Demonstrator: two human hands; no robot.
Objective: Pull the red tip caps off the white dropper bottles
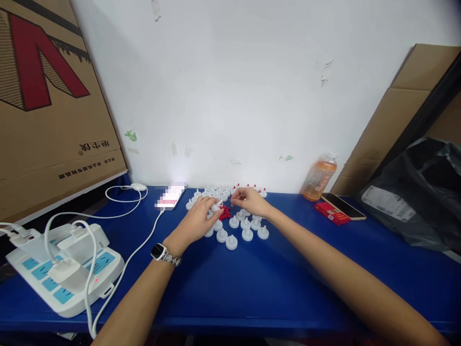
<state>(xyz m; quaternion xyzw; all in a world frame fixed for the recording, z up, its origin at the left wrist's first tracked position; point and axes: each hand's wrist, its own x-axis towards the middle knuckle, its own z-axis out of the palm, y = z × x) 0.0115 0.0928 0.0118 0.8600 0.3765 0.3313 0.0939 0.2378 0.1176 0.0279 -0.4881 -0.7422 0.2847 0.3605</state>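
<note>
The left hand (200, 217) is half curled, a white cap (217, 204) between thumb and fingers, its base partly covered. The right hand (251, 201) is bent in a pinch just right of one heap of red tips (224, 213); whether anything is between its fingertips cannot be told. The tips overlap too closely to count. More than ten loose caps (231, 242) stand near and right of the heap; others crowd the far side, part hidden by the hands, uncountable. At least five there wear red tips. There are two phones, the left one (171, 196) with a blurred-out screen, the right one (345, 206) partly behind one red pack (332, 213); one bottle (320, 177) stands just beyond.
</note>
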